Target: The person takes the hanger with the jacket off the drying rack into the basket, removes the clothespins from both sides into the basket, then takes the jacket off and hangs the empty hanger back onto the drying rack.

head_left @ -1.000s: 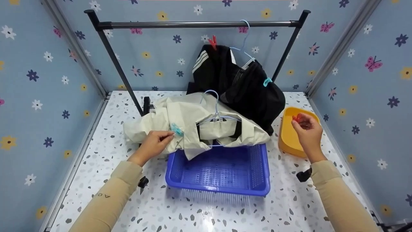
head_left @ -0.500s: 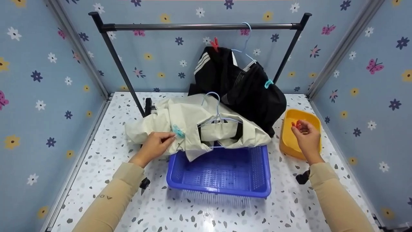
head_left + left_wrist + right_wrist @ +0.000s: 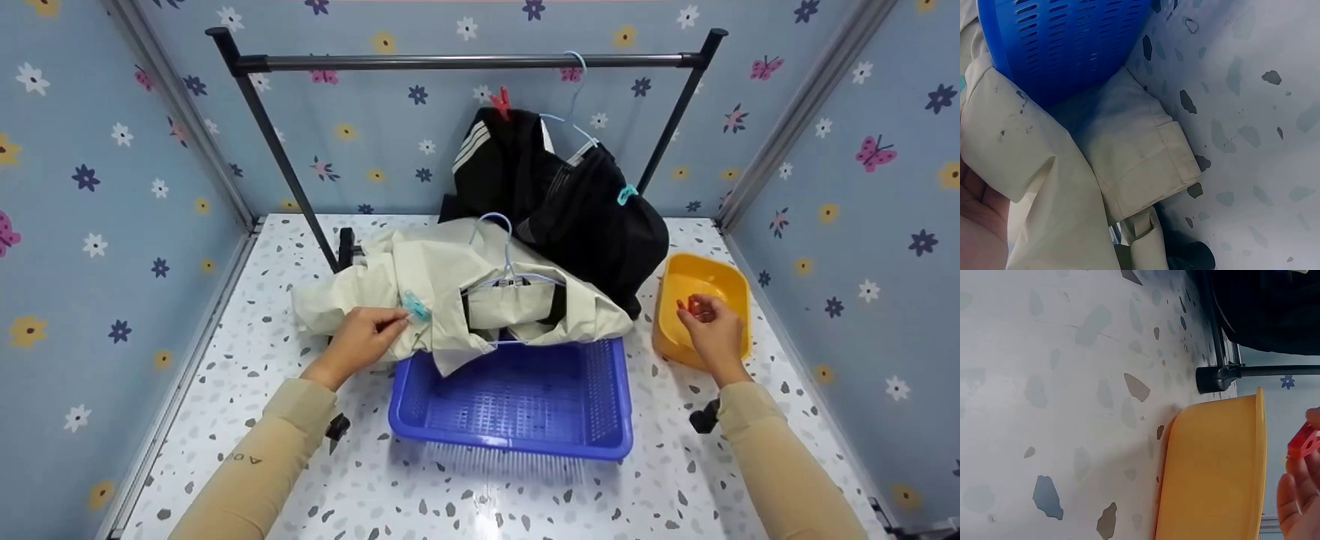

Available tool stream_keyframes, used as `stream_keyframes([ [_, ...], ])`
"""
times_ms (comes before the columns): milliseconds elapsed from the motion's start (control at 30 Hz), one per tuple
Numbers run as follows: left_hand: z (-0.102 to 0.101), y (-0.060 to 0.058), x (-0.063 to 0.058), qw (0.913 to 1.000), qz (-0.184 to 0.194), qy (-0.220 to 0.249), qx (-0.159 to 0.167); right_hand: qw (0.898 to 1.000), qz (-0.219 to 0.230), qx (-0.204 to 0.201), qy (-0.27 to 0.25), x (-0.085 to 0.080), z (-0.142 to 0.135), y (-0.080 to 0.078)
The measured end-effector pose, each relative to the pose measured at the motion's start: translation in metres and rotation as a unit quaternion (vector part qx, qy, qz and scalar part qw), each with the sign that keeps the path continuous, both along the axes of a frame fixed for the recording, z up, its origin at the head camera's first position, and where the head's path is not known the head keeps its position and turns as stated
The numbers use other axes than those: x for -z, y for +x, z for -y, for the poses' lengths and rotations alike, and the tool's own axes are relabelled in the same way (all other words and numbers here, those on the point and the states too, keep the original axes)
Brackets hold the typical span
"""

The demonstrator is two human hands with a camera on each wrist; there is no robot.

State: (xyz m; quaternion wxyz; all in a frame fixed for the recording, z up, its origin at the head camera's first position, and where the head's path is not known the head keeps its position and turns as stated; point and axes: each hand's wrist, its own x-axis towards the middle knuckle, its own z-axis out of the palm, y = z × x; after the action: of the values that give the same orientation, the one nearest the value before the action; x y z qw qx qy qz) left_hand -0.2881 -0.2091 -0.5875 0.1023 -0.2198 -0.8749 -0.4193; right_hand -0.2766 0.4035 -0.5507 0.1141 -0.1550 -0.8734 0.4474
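A cream jacket [image 3: 435,262] lies over the back of the blue basket, with a light blue hanger [image 3: 508,247] in its neck opening. My left hand [image 3: 357,343] pinches the jacket's cloth right beside a teal clothespin [image 3: 416,306] clipped to it. In the left wrist view, the jacket [image 3: 1033,146] covers part of the left hand [image 3: 982,216]. Over the yellow bin [image 3: 669,341], my right hand [image 3: 716,334] holds a red clothespin [image 3: 694,306] between fingers and thumb. The right wrist view shows the red clothespin [image 3: 1303,440] at the fingertips, above the bin's rim.
Behind stands a black clothes rack [image 3: 420,63]. A black garment [image 3: 592,217] hangs there on a light blue hanger, with red [image 3: 501,103] and teal [image 3: 627,195] clothespins on it. The blue basket [image 3: 510,442] sits in front. Patterned walls enclose the speckled surface.
My right hand has lowered slightly with the red clothespin, further down over the yellow bin. The left hand keeps its hold on the jacket; the head view has shifted a little.
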Motion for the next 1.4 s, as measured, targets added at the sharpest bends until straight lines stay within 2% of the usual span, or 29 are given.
stream_keyframes([
  [167,-0.002,0.004,-0.006,1.0,-0.003,0.005,-0.004,0.997,0.066,-0.035,0.01,-0.003,-0.006,-0.007],
  [200,-0.003,0.009,-0.013,0.9999,-0.003,0.014,0.004,0.996,0.075,-0.046,0.014,-0.004,-0.007,-0.009],
  [233,-0.003,0.013,-0.017,0.9996,-0.003,0.023,0.012,0.995,0.083,-0.056,0.017,-0.004,-0.009,-0.011],
  [400,-0.003,0.016,-0.023,0.9992,0.002,0.033,0.021,0.988,0.113,-0.103,0.026,-0.005,-0.017,-0.019],
  [467,-0.002,0.008,-0.014,0.9998,0.004,0.017,0.006,0.985,0.128,-0.117,0.017,-0.005,-0.02,-0.023],
  [533,-0.001,0.006,-0.011,1.0,0.001,0.007,0.001,0.982,0.141,-0.127,0.007,-0.004,-0.024,-0.025],
  [767,0.003,0.0,0.001,0.9999,-0.005,-0.011,-0.005,0.968,0.204,-0.143,-0.02,0.001,-0.033,-0.032],
  [1033,0.001,0.003,-0.007,0.9997,0.018,-0.017,-0.008,0.956,0.248,-0.152,0.022,0.006,-0.041,-0.034],
  [1200,0.001,0.004,-0.007,0.9997,0.017,-0.014,-0.008,0.955,0.25,-0.153,0.052,0.01,-0.043,-0.035],
  [1400,0.0,0.006,-0.007,0.9998,0.02,-0.003,-0.006,0.95,0.272,-0.147,0.051,0.012,-0.042,-0.031],
])
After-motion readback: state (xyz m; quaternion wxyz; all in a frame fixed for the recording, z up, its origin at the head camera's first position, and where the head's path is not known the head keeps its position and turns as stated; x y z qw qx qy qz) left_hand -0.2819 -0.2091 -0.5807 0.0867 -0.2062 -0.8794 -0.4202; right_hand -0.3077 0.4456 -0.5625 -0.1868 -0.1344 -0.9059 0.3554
